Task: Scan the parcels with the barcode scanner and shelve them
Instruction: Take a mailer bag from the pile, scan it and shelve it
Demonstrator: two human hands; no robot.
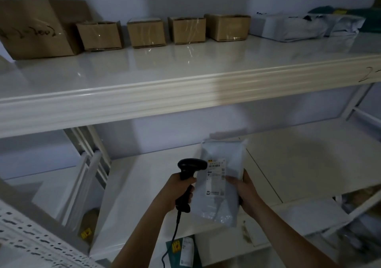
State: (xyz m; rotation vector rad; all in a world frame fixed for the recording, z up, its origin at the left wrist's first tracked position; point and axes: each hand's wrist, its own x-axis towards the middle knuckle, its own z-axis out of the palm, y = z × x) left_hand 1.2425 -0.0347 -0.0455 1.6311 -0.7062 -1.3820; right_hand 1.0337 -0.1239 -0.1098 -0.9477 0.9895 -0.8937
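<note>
My left hand (177,193) grips the handle of a black corded barcode scanner (190,169). Its head points right at the shipping label (216,177) on a white plastic mailer parcel (221,181). My right hand (246,193) holds that parcel upright by its right edge, thumb on the front, above the lower white shelf (299,160). The scanner's head sits right beside the barcode at the top of the label.
The upper shelf (165,94) carries a large cardboard box (35,28), several small taped boxes (146,32) and white mailer bags (296,27) at the right. A green parcel (183,249) lies below. More bags sit low right. A perforated upright (31,234) stands at the lower left.
</note>
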